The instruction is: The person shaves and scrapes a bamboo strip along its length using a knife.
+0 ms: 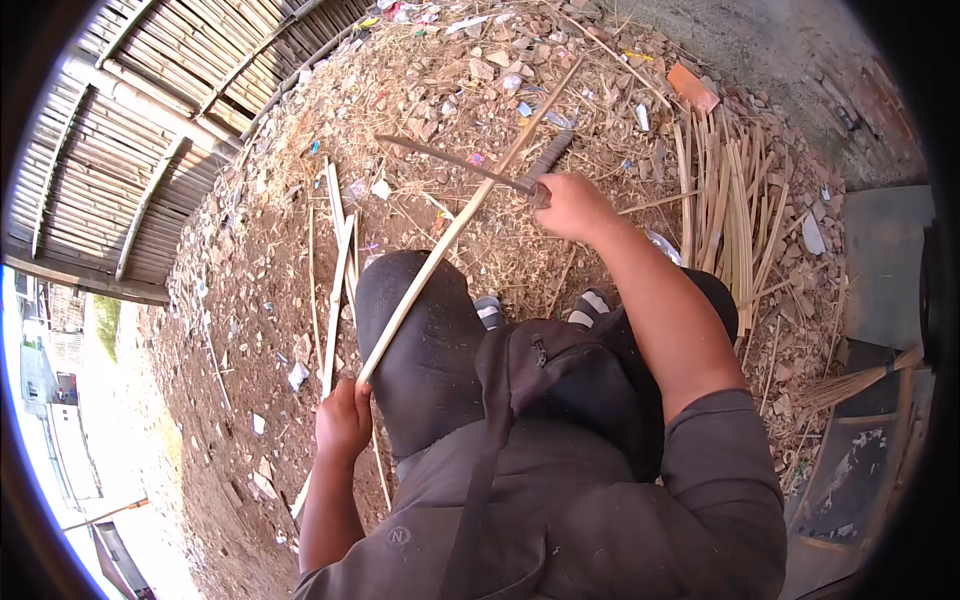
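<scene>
My left hand (343,420) is closed around the lower end of a long split bamboo strip (432,262), which slants up and away to the right across my left knee. In my right hand (572,207) is a long-bladed knife (455,160), its dark blade pointing left. Blade and strip cross just left of my right fist, the blade lying against the strip as far as I can see. Beyond that fist a dark, ridged, handle-like object (550,155) lies on the ground; its other end is hard to make out.
Several loose strips (338,290) lie left of my knees. A large bundle of bamboo strips (735,210) rests at the right, near a brick piece (692,88). Rubble and litter cover the ground. A bamboo slat wall (150,120) stands at upper left, a grey panel (885,270) at right.
</scene>
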Demonstrator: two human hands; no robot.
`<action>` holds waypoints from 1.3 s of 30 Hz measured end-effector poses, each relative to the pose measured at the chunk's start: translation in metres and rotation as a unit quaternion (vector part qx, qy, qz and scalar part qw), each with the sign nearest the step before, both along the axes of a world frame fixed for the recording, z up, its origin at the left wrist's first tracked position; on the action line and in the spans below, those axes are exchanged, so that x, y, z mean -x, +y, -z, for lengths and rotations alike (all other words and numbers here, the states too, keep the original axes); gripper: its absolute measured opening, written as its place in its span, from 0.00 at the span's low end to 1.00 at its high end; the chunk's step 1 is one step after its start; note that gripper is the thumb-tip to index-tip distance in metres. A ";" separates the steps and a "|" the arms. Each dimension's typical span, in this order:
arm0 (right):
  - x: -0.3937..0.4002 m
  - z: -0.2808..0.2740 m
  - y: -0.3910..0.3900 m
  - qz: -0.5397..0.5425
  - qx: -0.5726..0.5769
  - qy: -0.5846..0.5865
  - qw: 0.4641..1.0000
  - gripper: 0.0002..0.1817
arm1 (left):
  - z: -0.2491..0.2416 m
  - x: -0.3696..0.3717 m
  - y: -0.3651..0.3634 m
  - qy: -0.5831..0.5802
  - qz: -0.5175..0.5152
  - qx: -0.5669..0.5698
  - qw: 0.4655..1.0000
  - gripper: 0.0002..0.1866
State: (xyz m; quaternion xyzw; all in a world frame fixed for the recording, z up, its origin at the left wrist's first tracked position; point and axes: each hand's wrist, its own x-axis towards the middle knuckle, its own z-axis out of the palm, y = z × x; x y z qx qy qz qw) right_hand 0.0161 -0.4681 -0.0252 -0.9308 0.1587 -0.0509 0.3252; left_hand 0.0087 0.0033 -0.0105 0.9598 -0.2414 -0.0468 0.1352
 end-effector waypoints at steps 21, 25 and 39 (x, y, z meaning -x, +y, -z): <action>0.014 -0.026 0.021 -0.109 0.138 0.009 0.984 0.10 | -0.010 0.004 0.000 -0.028 -0.008 -0.029 0.999 0.18; 0.007 -0.015 -0.014 -0.042 0.035 0.048 0.997 0.11 | 0.003 0.006 0.001 -0.065 -0.019 -0.027 0.997 0.17; 0.008 -0.012 -0.017 -0.019 0.065 -0.021 0.997 0.14 | 0.023 0.017 0.026 -0.079 -0.018 0.004 0.997 0.14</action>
